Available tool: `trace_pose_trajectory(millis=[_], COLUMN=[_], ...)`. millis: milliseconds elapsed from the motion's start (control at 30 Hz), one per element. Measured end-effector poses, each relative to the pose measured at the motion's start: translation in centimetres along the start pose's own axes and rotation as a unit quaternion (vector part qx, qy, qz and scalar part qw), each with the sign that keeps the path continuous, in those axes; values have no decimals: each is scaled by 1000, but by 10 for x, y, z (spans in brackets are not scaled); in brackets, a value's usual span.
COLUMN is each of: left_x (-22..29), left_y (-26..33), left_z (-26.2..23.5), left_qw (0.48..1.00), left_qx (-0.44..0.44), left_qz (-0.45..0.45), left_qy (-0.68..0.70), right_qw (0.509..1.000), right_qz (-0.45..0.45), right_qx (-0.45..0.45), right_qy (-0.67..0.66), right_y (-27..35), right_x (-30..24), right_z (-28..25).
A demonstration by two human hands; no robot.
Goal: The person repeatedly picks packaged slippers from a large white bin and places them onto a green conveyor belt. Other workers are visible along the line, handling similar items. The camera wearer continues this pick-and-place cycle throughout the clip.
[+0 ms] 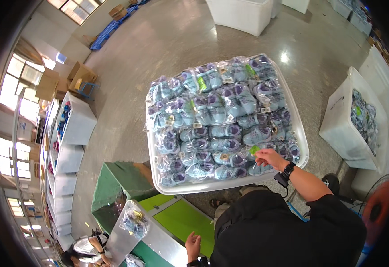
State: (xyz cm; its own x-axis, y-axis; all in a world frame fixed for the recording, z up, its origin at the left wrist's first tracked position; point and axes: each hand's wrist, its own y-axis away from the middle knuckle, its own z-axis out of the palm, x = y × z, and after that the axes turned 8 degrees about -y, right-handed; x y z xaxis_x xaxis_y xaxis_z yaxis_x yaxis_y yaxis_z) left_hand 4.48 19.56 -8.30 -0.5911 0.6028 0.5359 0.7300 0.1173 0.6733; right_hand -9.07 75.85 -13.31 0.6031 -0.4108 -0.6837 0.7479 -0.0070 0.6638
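Note:
A large white bin (303, 147) is filled with rows of light blue and purple shoes (224, 143), bagged in clear plastic. Over its near right part, my right hand (270, 159) pinches a small bright green tag (254, 150) just above the bagged shoes. Whether the tag is attached to a bag cannot be made out. My left hand (193, 244) is low in front of my body, beside the bright green panel (185, 220). Its fingers are loosely bent and apart, with nothing visible in them.
A metal-topped table (165, 236) at lower left bears a bagged pair of shoes (135, 221). Beyond it a person (85, 249) bends over. A green box (114, 182) adjoins the bin. More white bins (352, 129) stand right, left and far. A fan (377, 209) stands at lower right.

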Motion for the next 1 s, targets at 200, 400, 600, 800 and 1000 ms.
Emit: trace_pose_trajectory(millis=[200, 400, 600, 800, 1000], left_x=[-18, -81, -170, -312, -440], left_y=[-8, -7, 13, 26, 17], left_z=[-32, -87, -149, -229, -303], left_qw=[1000, 996, 988, 977, 901], left_qx=[31, 86, 147, 193, 360], left_qz=[-4, 5, -52, -93, -239], left_qy=[-1, -9, -11, -15, 40], right_qw=[1000, 999, 999, 985, 971], right_qz=[12, 7, 26, 63, 77], right_qx=[15, 37, 32, -20, 10], right_qy=[-21, -11, 32, 157, 226], right_y=[17, 22, 22, 30, 53], right_x=[12, 40, 82, 112, 129], right_z=[26, 66, 135, 192, 223])
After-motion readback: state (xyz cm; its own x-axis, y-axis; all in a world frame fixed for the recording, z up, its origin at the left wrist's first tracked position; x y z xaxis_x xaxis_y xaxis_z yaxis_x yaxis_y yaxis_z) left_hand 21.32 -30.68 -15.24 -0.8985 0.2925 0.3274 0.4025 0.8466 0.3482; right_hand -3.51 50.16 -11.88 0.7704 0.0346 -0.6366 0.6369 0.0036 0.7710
